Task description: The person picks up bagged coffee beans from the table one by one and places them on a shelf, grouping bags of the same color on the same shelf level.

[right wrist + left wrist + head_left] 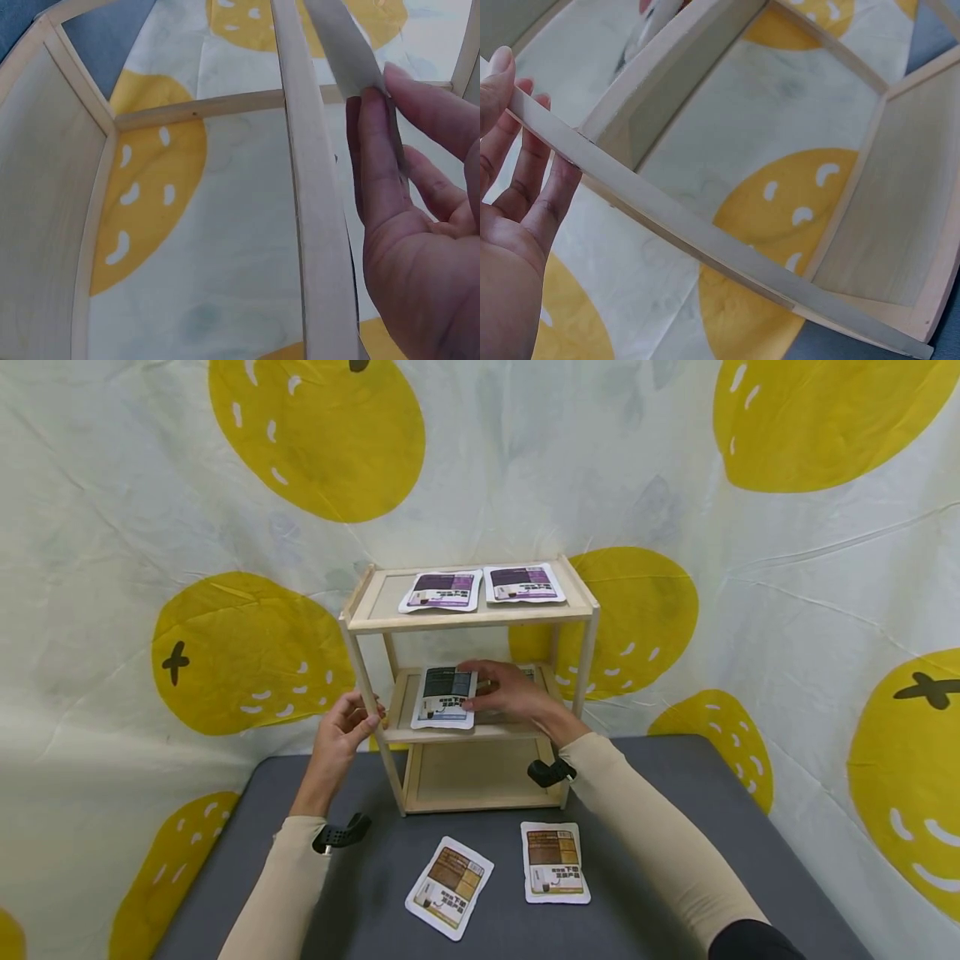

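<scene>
A small wooden shelf rack (472,620) stands on the table. My left hand (341,735) grips its left front post at the middle shelf; in the left wrist view the thumb lies on one side of the post (682,217) and the fingers on the other. My right hand (510,689) reaches over the middle shelf and pinches the right edge of a white sachet (444,697) with a dark green label. Edge-on, that sachet (349,52) shows between thumb and fingers in the right wrist view. Another sachet (528,672) lies behind my right hand, mostly hidden.
Two purple-labelled sachets (442,591) lie side by side on the top shelf. On the grey table (360,893), in front of the rack, lie a tilted brown-labelled sachet (450,888) and a straighter one (555,862). A patterned cloth (480,460) hangs behind the rack.
</scene>
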The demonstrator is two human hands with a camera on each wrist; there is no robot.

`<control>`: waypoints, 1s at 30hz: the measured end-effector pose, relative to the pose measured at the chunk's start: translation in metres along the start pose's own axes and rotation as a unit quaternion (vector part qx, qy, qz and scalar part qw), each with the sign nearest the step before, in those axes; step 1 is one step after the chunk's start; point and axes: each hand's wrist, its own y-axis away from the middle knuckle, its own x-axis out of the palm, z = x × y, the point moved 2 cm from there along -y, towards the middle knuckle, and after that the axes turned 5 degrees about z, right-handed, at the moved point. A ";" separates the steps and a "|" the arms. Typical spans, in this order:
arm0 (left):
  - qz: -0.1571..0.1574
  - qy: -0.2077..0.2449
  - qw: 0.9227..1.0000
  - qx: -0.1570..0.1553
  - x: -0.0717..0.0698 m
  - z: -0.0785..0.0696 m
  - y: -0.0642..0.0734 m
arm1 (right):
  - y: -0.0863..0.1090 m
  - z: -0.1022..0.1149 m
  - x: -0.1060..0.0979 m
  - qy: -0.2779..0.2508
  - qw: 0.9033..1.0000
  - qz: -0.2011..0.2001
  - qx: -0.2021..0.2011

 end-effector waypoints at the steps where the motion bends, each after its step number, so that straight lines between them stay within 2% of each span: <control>1: 0.000 0.001 1.000 -0.001 0.000 0.000 0.000 | 0.000 0.000 0.000 -0.006 1.000 0.002 0.005; 5: 0.002 0.003 1.000 -0.001 0.000 0.001 0.001 | -0.003 -0.002 -0.001 -0.016 1.000 0.004 0.018; 9: 0.005 0.004 1.000 0.004 0.001 0.001 0.002 | -0.007 -0.005 -0.003 -0.002 1.000 -0.001 0.026; 16: 0.004 0.003 1.000 0.003 0.000 0.001 0.000 | -0.010 0.000 -0.002 0.009 0.999 -0.027 0.018; 24: 0.004 -0.001 1.000 0.006 0.001 0.002 -0.001 | -0.001 0.007 0.005 0.045 0.997 -0.055 0.023; 30: -0.004 -0.006 1.000 0.010 0.001 0.001 0.000 | 0.014 0.012 0.008 0.069 0.996 -0.058 -0.003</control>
